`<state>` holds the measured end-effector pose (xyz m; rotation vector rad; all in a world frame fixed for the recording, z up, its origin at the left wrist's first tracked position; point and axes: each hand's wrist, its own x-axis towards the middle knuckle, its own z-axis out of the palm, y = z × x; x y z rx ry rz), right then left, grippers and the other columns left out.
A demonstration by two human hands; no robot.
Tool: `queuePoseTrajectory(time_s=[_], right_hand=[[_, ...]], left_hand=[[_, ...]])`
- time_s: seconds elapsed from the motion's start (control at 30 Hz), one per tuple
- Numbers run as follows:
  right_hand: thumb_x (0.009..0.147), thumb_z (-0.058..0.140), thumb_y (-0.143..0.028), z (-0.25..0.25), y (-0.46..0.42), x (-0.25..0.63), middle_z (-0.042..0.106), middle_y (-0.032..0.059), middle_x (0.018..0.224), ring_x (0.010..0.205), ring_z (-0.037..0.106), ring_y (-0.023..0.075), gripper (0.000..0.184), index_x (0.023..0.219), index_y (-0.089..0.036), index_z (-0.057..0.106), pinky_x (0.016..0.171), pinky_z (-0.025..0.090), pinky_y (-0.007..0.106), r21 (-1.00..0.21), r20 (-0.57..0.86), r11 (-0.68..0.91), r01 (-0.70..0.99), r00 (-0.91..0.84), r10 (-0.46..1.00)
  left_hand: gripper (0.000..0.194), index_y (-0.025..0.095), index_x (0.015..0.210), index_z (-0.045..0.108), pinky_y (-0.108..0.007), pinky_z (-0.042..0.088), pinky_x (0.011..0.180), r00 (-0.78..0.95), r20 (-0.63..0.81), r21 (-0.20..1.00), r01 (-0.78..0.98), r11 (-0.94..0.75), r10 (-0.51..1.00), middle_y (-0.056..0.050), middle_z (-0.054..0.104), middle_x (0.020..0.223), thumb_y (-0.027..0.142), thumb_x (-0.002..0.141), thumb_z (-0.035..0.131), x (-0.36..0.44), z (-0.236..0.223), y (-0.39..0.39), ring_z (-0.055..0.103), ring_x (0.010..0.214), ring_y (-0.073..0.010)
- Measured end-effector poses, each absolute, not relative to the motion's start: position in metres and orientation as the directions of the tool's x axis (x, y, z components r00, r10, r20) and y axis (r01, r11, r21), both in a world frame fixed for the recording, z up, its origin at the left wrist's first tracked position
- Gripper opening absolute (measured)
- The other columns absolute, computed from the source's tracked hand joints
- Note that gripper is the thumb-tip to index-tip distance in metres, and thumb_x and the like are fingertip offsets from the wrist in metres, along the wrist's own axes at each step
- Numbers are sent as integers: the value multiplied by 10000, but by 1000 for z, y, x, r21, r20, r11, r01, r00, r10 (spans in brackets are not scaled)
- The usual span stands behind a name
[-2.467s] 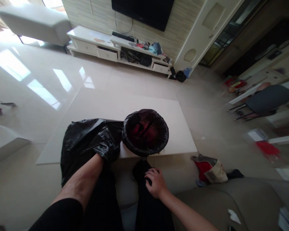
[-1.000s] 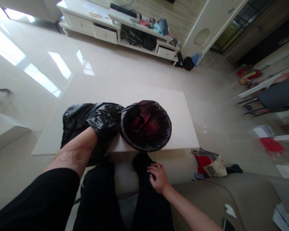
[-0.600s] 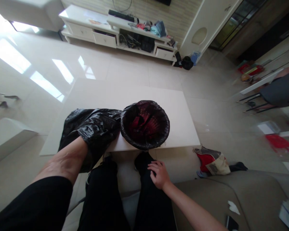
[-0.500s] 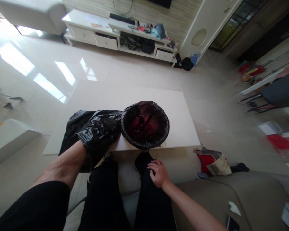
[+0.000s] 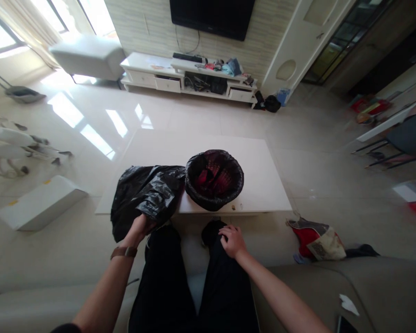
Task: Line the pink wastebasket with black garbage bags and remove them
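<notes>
A black plastic bag point(image 5: 149, 189) lies crumpled over the left front of the white low table point(image 5: 263, 185), part of it hanging past the edge. My left hand point(image 5: 140, 227) is at the bag's near side, its fingers tucked under the plastic and hidden. Beside the bag, touching or nearly touching it, stands a round bin point(image 5: 215, 180) lined with black plastic, its reddish perforated wall showing through inside. My right hand point(image 5: 233, 240) rests on my right knee, palm down, fingers laid out, holding nothing.
A white box point(image 5: 43, 203) is on the floor to the left. A red and beige bag point(image 5: 319, 240) sits right of the table, by the sofa point(image 5: 374, 282). Across the room are a white TV cabinet point(image 5: 145, 74) and a grey bench point(image 5: 90, 55).
My left forearm, deep in the black bag before, has drawn back, so wrist and part of the hand now show. The view has tilted up. My right hand stays on the knee.
</notes>
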<state>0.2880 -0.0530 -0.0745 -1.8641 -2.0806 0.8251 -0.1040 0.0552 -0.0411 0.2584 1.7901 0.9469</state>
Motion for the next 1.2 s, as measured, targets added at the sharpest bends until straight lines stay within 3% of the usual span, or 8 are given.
queuePoseTrajectory(time_s=[0.1,0.27,0.47,0.63,0.7,0.83,0.93,1.2], right_hand=[[919,585,-183,-74,-53,288,811,33,1227,1252,638,253,259,1033,-258,805,1068,356,447,-528,-198,28,849,-156,968],[918,575,-181,-73,-52,285,814,35,1210,1225,650,247,261,1019,-252,805,1062,352,438,-515,-199,23,857,-146,969],[921,569,-181,-70,-52,280,814,43,1199,1228,651,244,272,1019,-249,814,1069,349,427,-489,-204,13,872,-129,970],[924,566,-182,-69,-53,279,815,47,1196,1224,648,245,276,1023,-254,815,1071,349,429,-490,-201,12,871,-126,971],[928,564,-182,-69,-54,279,814,45,1195,1226,646,245,277,1025,-257,813,1075,348,430,-492,-197,12,871,-125,972],[926,563,-179,-68,-53,279,816,46,1188,1216,654,242,273,1011,-255,812,1076,349,426,-493,-190,7,870,-115,975],[921,563,-178,-67,-53,279,819,45,1176,1208,659,243,272,994,-253,814,1068,353,422,-491,-187,1,871,-106,977],[913,572,-180,-69,-52,278,825,41,1154,1197,669,243,271,980,-256,823,1065,354,413,-498,-180,-7,867,-95,979]], left_hand=[[88,119,962,692,-287,618,623,-385,-735,673,-323,665,557,-102,731,879,198,993,668,-109,-35,32,723,729,-191],[60,144,916,669,-261,626,615,-438,-652,758,-379,531,619,-55,708,863,185,909,712,-127,-11,46,698,700,-157],[243,128,944,685,-242,636,640,-484,-308,949,-216,229,819,-36,694,933,250,784,821,-143,42,114,673,794,-141],[359,131,1013,685,-303,652,658,-526,-102,995,-72,75,845,-26,678,917,313,745,840,-144,74,132,660,791,-158],[324,129,1016,689,-325,652,669,-538,-159,987,-73,142,828,-39,684,934,275,761,825,-143,73,133,662,785,-166],[179,138,974,697,-304,626,678,-493,-416,908,-173,382,765,-71,696,966,229,842,777,-140,44,123,680,773,-163],[197,110,932,689,-286,592,612,-460,-554,828,-215,518,694,-97,687,894,257,853,794,-136,9,101,693,728,-189],[244,88,994,663,-271,588,589,-438,-706,696,-286,658,556,-118,714,836,279,885,767,-129,-41,5,730,705,-220]])
